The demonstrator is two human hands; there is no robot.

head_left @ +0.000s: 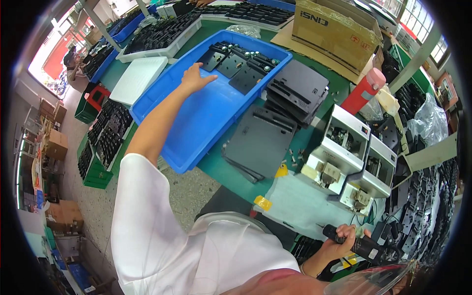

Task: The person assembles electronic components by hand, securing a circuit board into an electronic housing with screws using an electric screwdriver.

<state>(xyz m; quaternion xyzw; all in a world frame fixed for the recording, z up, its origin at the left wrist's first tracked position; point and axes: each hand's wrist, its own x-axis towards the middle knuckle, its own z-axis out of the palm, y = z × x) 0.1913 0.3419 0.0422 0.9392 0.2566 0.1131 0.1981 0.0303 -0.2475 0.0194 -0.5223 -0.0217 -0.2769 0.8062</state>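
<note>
My left hand (pixel 195 78) reaches over the large blue tray (pixel 196 130), fingers spread and nothing held. It is at the near left edge of a flat black plate (pixel 212 60), and I cannot tell whether the fingertips touch it. Two more black plates (pixel 246 78) with attached hinge-like parts lie beside it toward the tray's right wall. At the lower right, my right hand (pixel 344 242) is wrapped round a black electric screwdriver (pixel 366 248), whose bit points left over a pale cloth (pixel 300 199).
Right of the tray are stacked dark grey panels (pixel 260 142). Two white screw-feeder machines (pixel 344 132) and a red bottle (pixel 364 91) stand farther right. A cardboard box (pixel 337 37) is at the back, and a white tray of black parts (pixel 162 37) at the back left. Another person (pixel 73 69) is far left.
</note>
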